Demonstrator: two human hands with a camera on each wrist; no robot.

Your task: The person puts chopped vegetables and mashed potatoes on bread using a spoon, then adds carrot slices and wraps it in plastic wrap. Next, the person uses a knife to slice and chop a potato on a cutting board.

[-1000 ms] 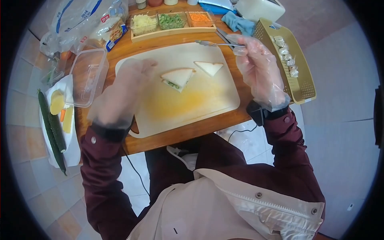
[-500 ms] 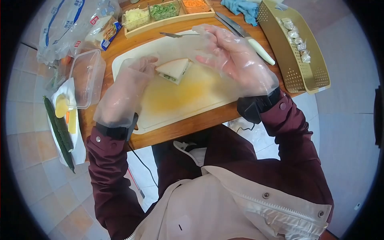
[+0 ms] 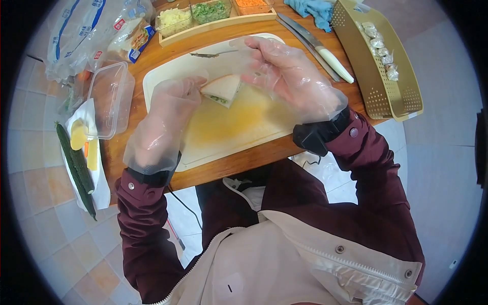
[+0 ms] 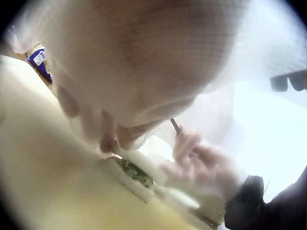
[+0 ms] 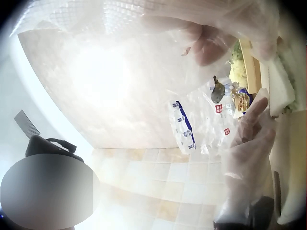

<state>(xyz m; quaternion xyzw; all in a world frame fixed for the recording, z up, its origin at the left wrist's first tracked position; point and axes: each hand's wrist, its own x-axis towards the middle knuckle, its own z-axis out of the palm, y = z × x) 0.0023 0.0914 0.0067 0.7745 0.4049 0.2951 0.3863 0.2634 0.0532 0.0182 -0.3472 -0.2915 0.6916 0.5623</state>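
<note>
A triangular sandwich half [image 3: 221,91] with green filling lies on the white cutting board [image 3: 234,137]. My gloved left hand [image 3: 165,109] pinches its left corner; in the left wrist view its fingertips meet the bread beside the filling [image 4: 136,173]. Over the board's right part, my gloved right hand [image 3: 295,76] holds a small metal spreader [image 3: 206,54] by its thin handle, its smeared blade pointing left above the board. Its lower fingers are close to the sandwich's right side; contact there is unclear. The right wrist view shows the blade [image 5: 218,90] and the left hand [image 5: 247,153] at the bread.
Behind the board stands a wooden tray [image 3: 223,23] of chopped fillings. Right of it lie a white-handled knife [image 3: 333,63] and a perforated basket [image 3: 373,94] with wrapped pieces. At left are a plastic box [image 3: 109,101], bags [image 3: 76,38] and cucumbers [image 3: 76,170].
My right hand has come left and over the board with the spreader, covering where another bread triangle lay. My left hand has reached the sandwich's left corner.
</note>
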